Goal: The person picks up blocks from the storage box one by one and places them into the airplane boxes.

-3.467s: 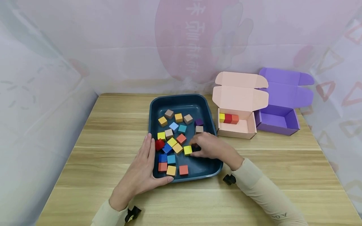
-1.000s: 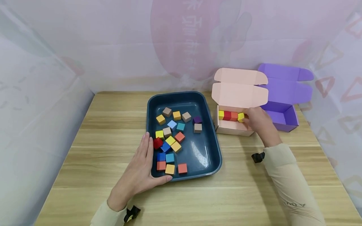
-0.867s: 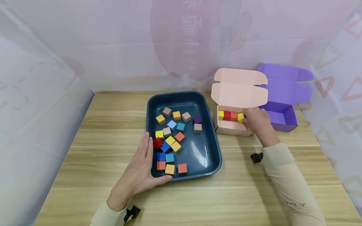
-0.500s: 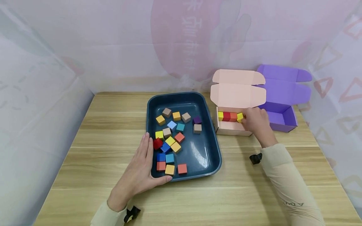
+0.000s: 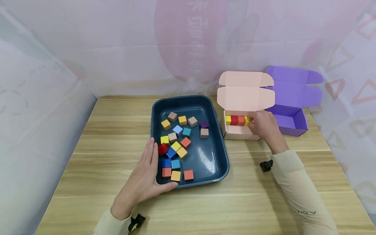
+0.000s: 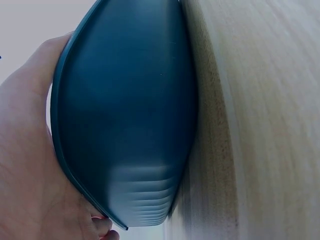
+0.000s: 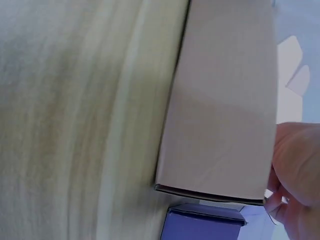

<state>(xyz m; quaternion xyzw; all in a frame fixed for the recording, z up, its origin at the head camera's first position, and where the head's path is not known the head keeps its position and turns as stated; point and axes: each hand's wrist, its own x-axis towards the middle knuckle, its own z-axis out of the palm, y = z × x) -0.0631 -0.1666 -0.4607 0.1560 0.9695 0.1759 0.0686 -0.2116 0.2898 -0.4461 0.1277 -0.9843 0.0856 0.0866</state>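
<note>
In the head view my right hand [image 5: 263, 124] reaches into the open peach box [image 5: 239, 134] and pinches a yellow cube [image 5: 247, 121] at the right end of a row. To its left, a yellow cube [image 5: 228, 120], a red cube [image 5: 234, 120] and an orange-red cube [image 5: 241, 120] line the back wall. The fingertips are partly hidden behind the hand and, in the right wrist view, behind the box wall [image 7: 220, 110]. My left hand [image 5: 144, 174] rests with straight fingers along the left rim of the dark blue tray [image 5: 208, 163], thumb at its near corner.
Several loose cubes lie in the tray, among them a red cube [image 5: 163, 149], a purple cube [image 5: 204, 124] and a teal cube [image 5: 186, 132]. Right of the peach box stands an open purple box [image 5: 293, 131]. Both lids lean back near the cloth wall [image 5: 123, 65].
My right hand has carried the yellow cube from the tray to the peach box. Over the last second the cube has moved left, closing up to the orange-red one. My left hand stays put.
</note>
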